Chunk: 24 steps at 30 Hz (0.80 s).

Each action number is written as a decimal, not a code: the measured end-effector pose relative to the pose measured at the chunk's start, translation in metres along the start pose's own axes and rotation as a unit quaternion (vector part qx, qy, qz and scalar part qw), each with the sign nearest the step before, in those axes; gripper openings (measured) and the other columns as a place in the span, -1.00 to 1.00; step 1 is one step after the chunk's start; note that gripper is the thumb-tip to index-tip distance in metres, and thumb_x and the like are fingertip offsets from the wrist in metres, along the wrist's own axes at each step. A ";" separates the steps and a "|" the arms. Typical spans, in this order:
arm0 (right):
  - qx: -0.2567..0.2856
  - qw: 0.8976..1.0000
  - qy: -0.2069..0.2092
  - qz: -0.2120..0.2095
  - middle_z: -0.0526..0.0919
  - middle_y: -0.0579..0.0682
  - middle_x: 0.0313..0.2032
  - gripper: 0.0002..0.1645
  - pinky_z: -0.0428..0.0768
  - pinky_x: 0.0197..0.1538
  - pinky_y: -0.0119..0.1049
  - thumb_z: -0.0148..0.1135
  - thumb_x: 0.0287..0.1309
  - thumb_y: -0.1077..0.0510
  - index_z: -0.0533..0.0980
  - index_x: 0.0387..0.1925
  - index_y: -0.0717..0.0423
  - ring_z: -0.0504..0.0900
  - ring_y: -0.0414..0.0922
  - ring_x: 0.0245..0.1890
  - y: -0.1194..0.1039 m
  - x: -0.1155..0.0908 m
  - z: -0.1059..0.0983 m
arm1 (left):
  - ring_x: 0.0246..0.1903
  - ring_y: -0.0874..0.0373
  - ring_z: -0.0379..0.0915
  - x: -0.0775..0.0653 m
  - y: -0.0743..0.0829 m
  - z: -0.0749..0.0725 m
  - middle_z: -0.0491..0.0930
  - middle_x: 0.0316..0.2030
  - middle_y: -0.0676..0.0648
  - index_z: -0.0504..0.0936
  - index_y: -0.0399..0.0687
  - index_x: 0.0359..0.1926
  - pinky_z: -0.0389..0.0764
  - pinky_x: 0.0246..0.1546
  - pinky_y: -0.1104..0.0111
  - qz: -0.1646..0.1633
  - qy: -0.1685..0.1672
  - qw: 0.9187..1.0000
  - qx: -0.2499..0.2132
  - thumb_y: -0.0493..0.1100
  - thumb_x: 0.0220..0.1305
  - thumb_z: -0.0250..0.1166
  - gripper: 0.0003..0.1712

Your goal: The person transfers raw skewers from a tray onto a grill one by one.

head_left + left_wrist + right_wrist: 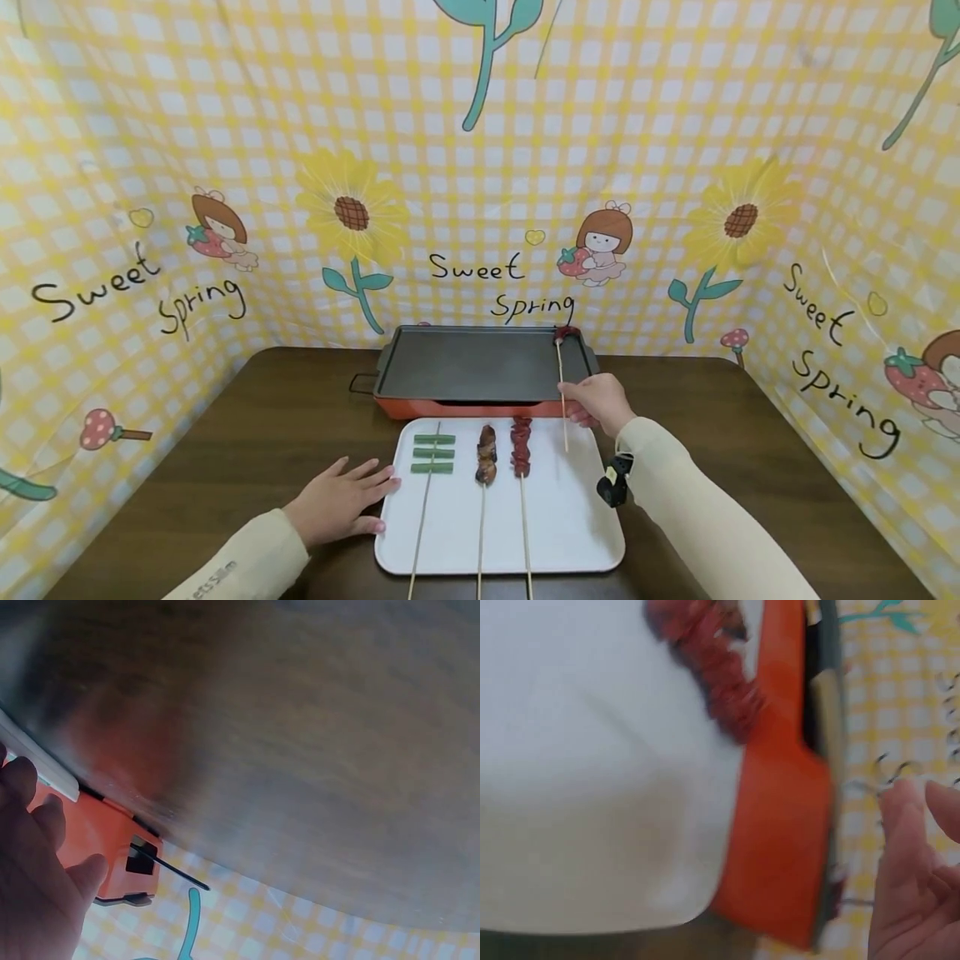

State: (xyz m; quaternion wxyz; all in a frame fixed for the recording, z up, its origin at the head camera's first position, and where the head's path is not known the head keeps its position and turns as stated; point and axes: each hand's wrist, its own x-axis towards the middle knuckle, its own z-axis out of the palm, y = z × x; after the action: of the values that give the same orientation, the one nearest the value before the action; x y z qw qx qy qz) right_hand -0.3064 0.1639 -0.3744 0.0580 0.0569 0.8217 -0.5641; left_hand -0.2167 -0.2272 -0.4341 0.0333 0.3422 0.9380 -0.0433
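Note:
My right hand (602,402) pinches the bamboo stick of a meat skewer (560,367) between thumb and fingers. Its dark red meat end overlaps the far right corner of the electric griddle (465,362), while the stick's lower end hangs over the white tray (573,525). Flat beside the tray's left rim lies my left hand (337,502), fingers spread and fingertips at the edge. On the tray are a green vegetable skewer (432,454), a browned skewer (487,457) and another red meat skewer (521,448), their sticks pointing toward me.
The griddle has an orange base and a wire handle (362,383) on its left. Behind the brown wooden table (247,442) hangs a yellow checked cloth (480,183), which also runs along both sides. A small black wrist camera (615,481) sits at my right cuff.

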 end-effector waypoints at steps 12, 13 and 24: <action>-0.044 0.993 -0.069 -0.080 0.59 0.01 -0.67 -0.75 0.59 -0.56 -0.30 0.30 0.16 0.16 0.65 -0.38 0.33 0.56 -0.19 -0.70 -0.005 -0.066 0.012 | 0.32 -0.20 0.16 0.001 -0.001 0.001 0.36 0.31 -0.09 0.40 0.03 0.34 0.21 0.17 -0.21 -0.011 -0.023 0.999 -0.027 0.34 0.27 0.03 -0.24; -0.048 0.991 -0.087 -0.085 0.60 0.01 -0.67 -0.76 0.60 -0.55 -0.29 0.30 0.15 0.18 0.65 -0.36 0.35 0.57 -0.20 -0.70 -0.002 -0.071 0.013 | 0.32 -0.21 0.17 0.001 -0.001 0.002 0.36 0.31 -0.10 0.40 0.01 0.34 0.21 0.16 -0.21 -0.009 -0.021 0.999 -0.033 0.33 0.28 0.03 -0.25; -0.078 0.969 -0.231 -0.044 0.61 0.01 -0.72 -0.87 0.57 -0.62 -0.35 0.33 0.06 0.25 0.65 -0.45 0.29 0.53 -0.29 -0.75 0.042 -0.103 0.035 | 0.28 -0.21 0.24 -0.002 -0.004 0.009 0.35 0.32 -0.12 0.38 -0.03 0.34 0.23 0.14 -0.21 0.002 -0.005 0.999 -0.035 0.27 0.31 0.04 -0.27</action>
State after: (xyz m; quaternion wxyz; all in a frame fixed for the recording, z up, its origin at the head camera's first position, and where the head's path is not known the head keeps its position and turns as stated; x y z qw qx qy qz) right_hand -0.1974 0.1437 -0.4093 0.2256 -0.1155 0.8291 -0.4984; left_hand -0.2174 -0.2318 -0.4423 0.0505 0.3425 0.9381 -0.0117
